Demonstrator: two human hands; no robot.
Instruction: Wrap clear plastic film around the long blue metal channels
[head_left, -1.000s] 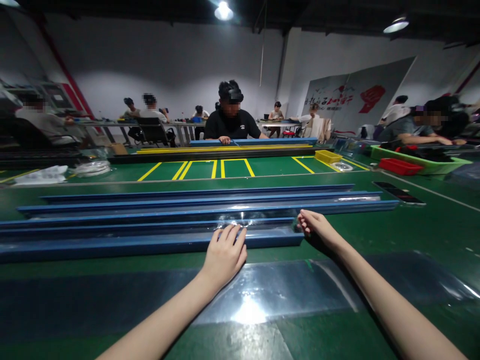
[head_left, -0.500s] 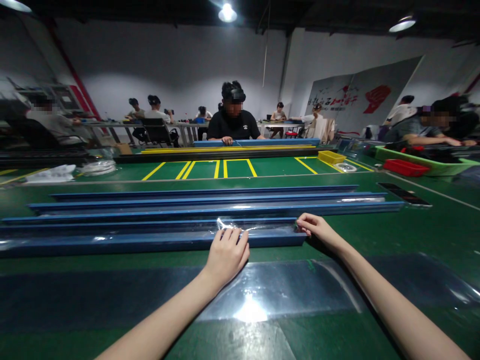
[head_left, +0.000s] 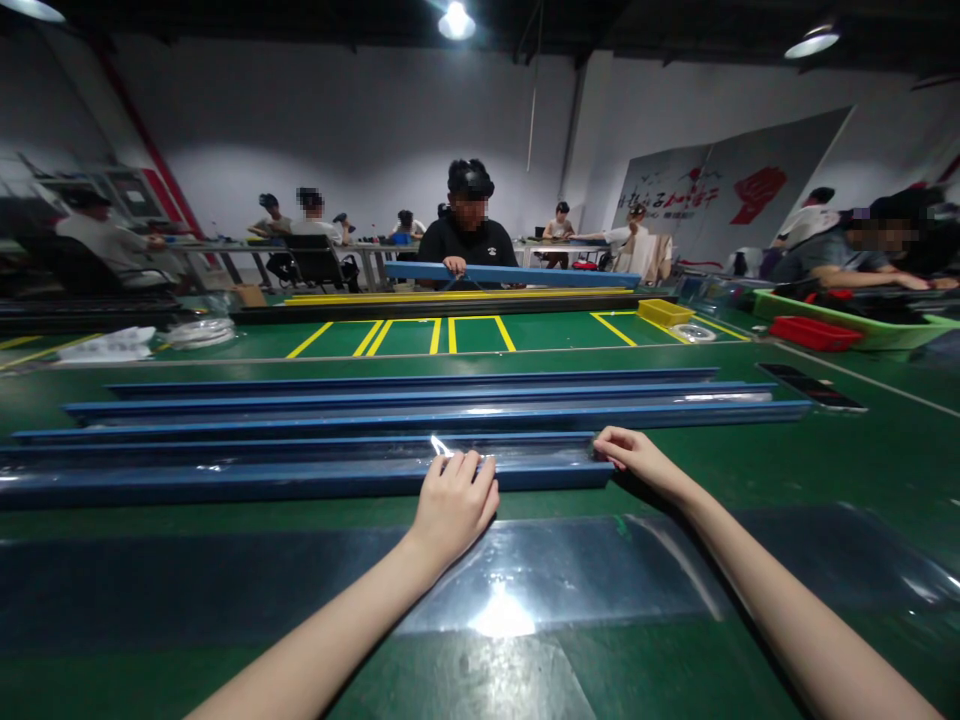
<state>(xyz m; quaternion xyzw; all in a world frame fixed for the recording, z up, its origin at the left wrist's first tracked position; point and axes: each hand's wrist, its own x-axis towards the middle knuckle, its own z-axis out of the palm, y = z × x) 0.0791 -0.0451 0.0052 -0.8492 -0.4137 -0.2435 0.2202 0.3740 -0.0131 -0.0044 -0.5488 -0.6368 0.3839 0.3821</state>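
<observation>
A long blue channel (head_left: 300, 481) lies crosswise in front of me, with clear plastic film (head_left: 525, 455) inside it. My left hand (head_left: 456, 505) is closed over its front wall, fingertips reaching in onto the film, which crinkles and shines there. At the channel's right end my right hand (head_left: 630, 455) is pinched at the film's end; the exact grip is partly hidden by the fingers. Nearer to me, a wide clear plastic sheet (head_left: 570, 570) lies flat on the green table (head_left: 750, 450) under my forearms.
Beyond my channel lie several more blue channels (head_left: 420, 408). A phone (head_left: 814, 388) rests to their right. Further off are a yellow tray (head_left: 664, 313), a red tray (head_left: 814, 333) and a green bin (head_left: 892, 335). Across the table a person (head_left: 469, 235) holds another blue channel (head_left: 525, 274).
Both my hands stay nearly in place on the channel and film. The person across the table has raised and tilted their blue channel.
</observation>
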